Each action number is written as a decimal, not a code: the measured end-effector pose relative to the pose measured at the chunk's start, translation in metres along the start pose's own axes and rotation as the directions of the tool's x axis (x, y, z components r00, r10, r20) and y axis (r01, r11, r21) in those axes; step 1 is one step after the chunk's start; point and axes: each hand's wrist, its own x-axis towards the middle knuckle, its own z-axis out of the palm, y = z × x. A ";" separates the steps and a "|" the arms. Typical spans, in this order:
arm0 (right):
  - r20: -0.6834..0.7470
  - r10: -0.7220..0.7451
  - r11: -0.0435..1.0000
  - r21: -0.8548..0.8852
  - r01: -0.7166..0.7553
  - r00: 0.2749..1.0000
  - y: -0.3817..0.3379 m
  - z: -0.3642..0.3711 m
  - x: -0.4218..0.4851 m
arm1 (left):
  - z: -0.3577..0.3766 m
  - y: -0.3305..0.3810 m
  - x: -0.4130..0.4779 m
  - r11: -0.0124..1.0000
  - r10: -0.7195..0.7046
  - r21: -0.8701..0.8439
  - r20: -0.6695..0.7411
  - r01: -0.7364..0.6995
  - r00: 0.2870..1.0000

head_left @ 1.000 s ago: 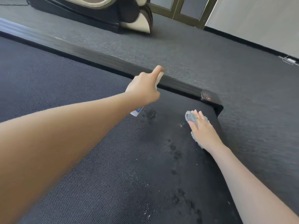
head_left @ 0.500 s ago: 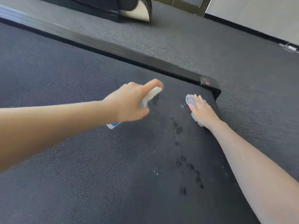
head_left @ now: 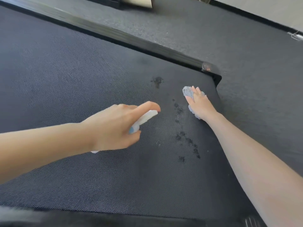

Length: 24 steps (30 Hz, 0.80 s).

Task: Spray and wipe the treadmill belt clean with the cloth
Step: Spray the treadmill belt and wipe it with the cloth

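The treadmill belt (head_left: 73,79) fills most of the view, dark and finely ribbed. The left hand (head_left: 113,126) is held over its middle with the fingers curled tight around a small white-and-blue spray bottle (head_left: 144,118). The forefinger lies on top of the nozzle, which points toward two o'clock.

At about two o'clock from that hand, near the belt's far corner, the right hand (head_left: 200,106) lies flat with its fingers straight, pressing a grey fluffy cloth (head_left: 187,92) onto the belt. The cloth shows past the fingertips and along the side of the palm.

Between the two hands is a scatter of dark wet spots (head_left: 179,110). They trail down toward five o'clock, and one separate blotch lies at twelve o'clock from the nozzle.

A black side rail (head_left: 131,40) borders the belt from ten o'clock across to the corner. It ends in a cap with a reddish mark (head_left: 208,68). Grey carpet (head_left: 246,54) lies beyond it.
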 end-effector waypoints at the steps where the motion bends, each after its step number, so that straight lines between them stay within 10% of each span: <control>1: 0.001 -0.004 1.000 -0.005 0.004 1.000 -0.001 0.001 -0.004 | 0.001 0.004 -0.005 1.000 0.030 -0.005 0.011 -0.030 0.999; 24: -0.019 -0.030 0.999 0.012 0.031 0.999 -0.011 0.013 -0.047 | 0.011 0.030 -0.064 0.991 -0.011 -0.136 -0.112 -0.004 0.994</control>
